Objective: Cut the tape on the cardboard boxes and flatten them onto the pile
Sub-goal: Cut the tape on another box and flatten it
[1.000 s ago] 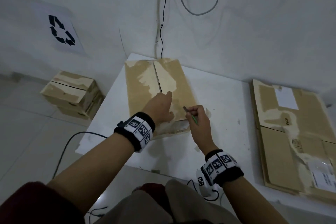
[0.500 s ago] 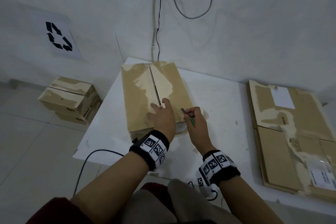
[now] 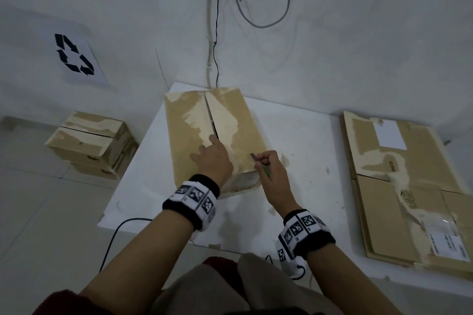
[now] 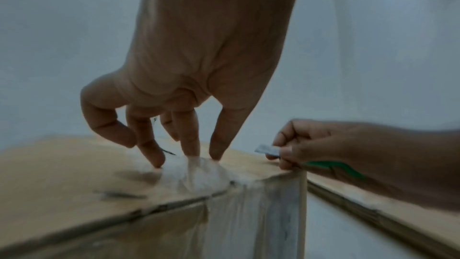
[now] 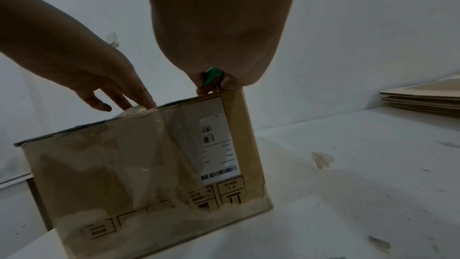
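The cardboard box [image 3: 215, 133] stands on my table [image 3: 302, 161], top seam partly split. My left hand [image 3: 213, 158] presses straight fingers [image 4: 189, 137] on its taped top. My right hand [image 3: 272, 169], beside the box's near corner, pinches a green-handled blade [image 3: 258, 161]. Flattened boxes [image 3: 409, 186] lie right of the box.

Bare table [image 3: 302, 151] between box [image 3: 194, 146] and flattened pile [image 3: 399, 186]; wall [image 3: 332, 46] blocks behind.

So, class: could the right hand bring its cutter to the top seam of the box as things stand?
Probably yes. The right hand holds the cutter at the box top's near right edge; only the left hand, pressing near the seam, partly covers it.
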A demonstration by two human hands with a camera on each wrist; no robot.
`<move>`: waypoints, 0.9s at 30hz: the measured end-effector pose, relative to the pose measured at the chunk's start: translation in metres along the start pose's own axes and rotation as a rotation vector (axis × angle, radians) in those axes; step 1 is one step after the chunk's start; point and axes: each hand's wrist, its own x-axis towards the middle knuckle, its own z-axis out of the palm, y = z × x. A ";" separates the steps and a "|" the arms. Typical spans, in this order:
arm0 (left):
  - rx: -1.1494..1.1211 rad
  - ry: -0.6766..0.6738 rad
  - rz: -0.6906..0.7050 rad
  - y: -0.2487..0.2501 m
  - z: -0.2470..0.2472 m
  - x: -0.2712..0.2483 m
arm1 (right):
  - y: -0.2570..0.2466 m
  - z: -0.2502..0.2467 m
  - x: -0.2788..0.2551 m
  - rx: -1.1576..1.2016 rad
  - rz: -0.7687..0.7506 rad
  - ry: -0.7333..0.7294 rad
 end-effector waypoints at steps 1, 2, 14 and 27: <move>-0.175 -0.043 -0.041 -0.005 -0.004 0.006 | 0.000 0.000 0.000 0.003 -0.002 0.003; -0.397 -0.112 -0.083 -0.010 -0.009 0.013 | 0.000 0.001 0.000 0.010 -0.004 0.009; -1.437 -0.309 -0.243 -0.022 -0.008 0.009 | -0.028 0.001 -0.026 -0.143 -0.119 0.010; -1.464 -0.293 -0.186 -0.031 -0.002 0.005 | -0.033 0.048 -0.051 -0.324 -0.132 -0.007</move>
